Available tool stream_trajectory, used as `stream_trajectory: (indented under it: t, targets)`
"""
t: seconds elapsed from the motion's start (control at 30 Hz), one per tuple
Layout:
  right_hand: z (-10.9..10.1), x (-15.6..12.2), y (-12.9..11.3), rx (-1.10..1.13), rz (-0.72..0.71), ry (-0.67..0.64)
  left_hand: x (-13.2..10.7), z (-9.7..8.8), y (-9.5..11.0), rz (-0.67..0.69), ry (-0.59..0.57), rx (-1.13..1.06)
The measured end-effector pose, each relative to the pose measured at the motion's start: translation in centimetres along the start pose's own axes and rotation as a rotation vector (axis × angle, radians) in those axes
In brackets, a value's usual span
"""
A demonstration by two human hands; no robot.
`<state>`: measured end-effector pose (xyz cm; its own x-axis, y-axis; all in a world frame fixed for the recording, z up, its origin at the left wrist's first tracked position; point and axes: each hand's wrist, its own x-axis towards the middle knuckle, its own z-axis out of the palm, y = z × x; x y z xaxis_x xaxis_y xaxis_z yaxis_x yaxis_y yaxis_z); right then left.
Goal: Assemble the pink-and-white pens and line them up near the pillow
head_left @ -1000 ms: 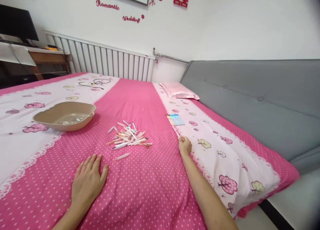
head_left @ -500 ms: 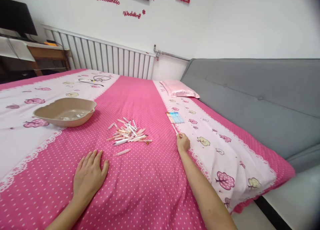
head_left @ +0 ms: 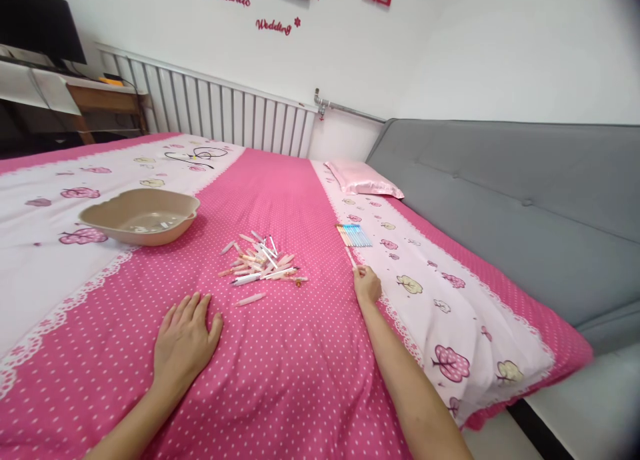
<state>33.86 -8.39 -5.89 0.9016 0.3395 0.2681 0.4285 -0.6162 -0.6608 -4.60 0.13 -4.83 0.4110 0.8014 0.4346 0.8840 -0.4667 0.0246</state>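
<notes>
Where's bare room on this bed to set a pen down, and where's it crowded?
Bare: the dotted strip between the pen pile and the row of pens; the wide stretch beyond the pile toward the pillow; the near bedspread between left hand and right hand, holding a pen. Crowded: the pile itself, a stray pen before it, and around the bowl.

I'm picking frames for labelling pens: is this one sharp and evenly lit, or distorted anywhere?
Head view: soft, even light, faint shadow beside the bowl; pile of pens and the pen in the right hand sharp though small; wide lens stretches the edges; right corners darken.
</notes>
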Motion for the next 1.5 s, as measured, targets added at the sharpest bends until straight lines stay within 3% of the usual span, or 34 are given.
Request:
stream_trajectory:
  t: [0.47,0.83,1.27,1.5]
  targets:
    - [0.5,0.3,0.1,-0.064,0.046,0.049,-0.1,0.4,0.0,0.002,0.046,0.006]
    - [0.7,0.1,0.2,-0.110,-0.027,0.029,-0.2,0.6,-0.1,0.002,0.059,0.010]
    - [0.3,-1.4,1.3,-0.195,-0.116,-0.005,-0.7,0.3,0.3,-0.053,0.053,-0.042]
    - [-1.7,-4.2,2.7,-0.323,-0.093,-0.089,-1.1,0.0,0.4,-0.075,0.065,-0.104]
